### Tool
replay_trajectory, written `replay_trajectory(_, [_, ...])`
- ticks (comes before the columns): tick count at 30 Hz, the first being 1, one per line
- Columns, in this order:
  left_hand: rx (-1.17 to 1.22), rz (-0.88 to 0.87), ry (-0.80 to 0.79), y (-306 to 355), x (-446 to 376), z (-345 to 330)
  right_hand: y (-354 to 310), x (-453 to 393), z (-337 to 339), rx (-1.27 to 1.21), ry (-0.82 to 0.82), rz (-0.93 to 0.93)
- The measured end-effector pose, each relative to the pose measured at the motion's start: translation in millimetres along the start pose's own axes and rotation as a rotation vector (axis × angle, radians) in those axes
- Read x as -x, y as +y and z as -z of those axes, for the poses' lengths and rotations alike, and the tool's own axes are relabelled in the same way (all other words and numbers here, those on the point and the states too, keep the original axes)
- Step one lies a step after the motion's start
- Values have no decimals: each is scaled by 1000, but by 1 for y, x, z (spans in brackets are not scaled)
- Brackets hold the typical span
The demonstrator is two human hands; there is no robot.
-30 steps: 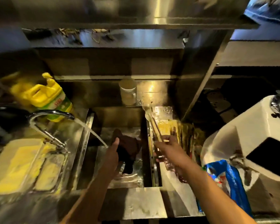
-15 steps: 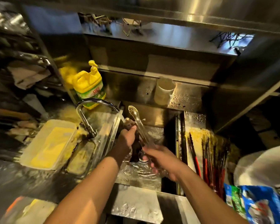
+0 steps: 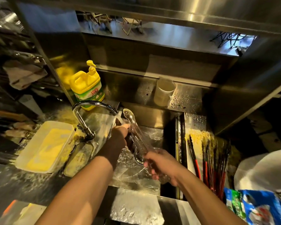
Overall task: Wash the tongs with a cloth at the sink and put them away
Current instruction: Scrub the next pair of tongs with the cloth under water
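- While water runs from the curved faucet (image 3: 94, 105) at left of centre, the right hand (image 3: 161, 166), lower centre-right of the frame, has its fingers curled round the handle end of the tongs (image 3: 133, 127).
- Those tongs are clear and glassy, and slant up and to the left from that grasp; their scalloped tip sits just right of the spout, over the sink (image 3: 152, 132) in the middle of the frame.
- At centre, the left hand (image 3: 120, 135) reaches into the stream beside the tongs, its fingers closed on a dark cloth (image 3: 130, 142) pressed against the tongs' shaft; the cloth is mostly hidden behind the hand and the tongs.
- Wet metal glints on the basin floor, and a round drain shows partly between the two hands.
- Upper left of the basin, behind the faucet, stands a yellow pump-top detergent jug (image 3: 88, 85) with a green and white label.
- Against the back wall above the basin, a pale cup (image 3: 164, 91) is tilted.
- On the counter at left lies a translucent lidded tub (image 3: 45, 145) with something yellow inside, and a smaller shallow tray sits between it and the basin.
- Right of the basin, a bunch of red-handled utensils (image 3: 209, 163) lies on the wet draining surface.
- A blue printed packet (image 3: 258, 208) fills the lower right corner, below a white rounded object.
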State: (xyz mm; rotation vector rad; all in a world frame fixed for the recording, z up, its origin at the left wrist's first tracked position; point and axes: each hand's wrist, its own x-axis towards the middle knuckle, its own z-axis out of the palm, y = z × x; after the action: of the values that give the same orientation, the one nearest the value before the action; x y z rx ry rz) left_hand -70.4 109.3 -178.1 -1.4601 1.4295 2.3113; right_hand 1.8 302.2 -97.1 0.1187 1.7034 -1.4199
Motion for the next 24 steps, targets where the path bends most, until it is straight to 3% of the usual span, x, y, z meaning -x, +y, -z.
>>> replay_trajectory(3, [3,38,-105,-7,10,-7,-8,-3,3,12,-12,27])
replay_trajectory(6, [-18,32,-103,-10,8,-8,-9,0,7,71,-24,22])
replay_trajectory(8, [27,-5,-32,-4,4,-8,-9,5,18,82,-48,3])
replay_trajectory(14, [-288,-125,175,-5,-5,-5,-17,18,75,178,-81,-60])
replay_trajectory(19, [-132,-189,192,-7,1,7,-13,4,80,245,21,8])
replay_trajectory(21, [-63,-122,126,-8,10,12,-14,-5,70,165,-22,39])
replay_trajectory(24, [163,-242,-162,-22,13,21,-16,-19,53,100,11,33])
